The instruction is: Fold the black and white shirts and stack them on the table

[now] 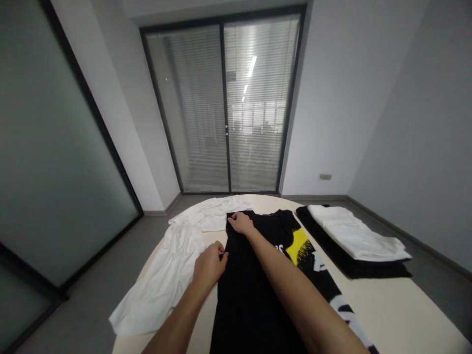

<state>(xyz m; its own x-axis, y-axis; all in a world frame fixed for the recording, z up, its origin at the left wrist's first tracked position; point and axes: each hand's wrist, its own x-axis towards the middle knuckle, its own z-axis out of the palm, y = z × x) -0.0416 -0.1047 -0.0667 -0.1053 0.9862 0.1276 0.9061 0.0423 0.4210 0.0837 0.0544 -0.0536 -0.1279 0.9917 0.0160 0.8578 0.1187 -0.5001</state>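
A black T-shirt [254, 290] with a yellow and white print lies lengthwise on the cream table [401, 305], its left side folded over. My left hand [210, 265] pinches the shirt's left edge about halfway up. My right hand [240, 222] reaches across and grips the shirt's far left corner near the shoulder. Both hands are closed on the fabric.
A loose white garment [165, 275] sprawls over the table's left side and hangs toward its edge. At the right sits a folded stack, a white shirt [356, 236] on top of a black one [354, 265]. Glass doors with blinds stand beyond the table.
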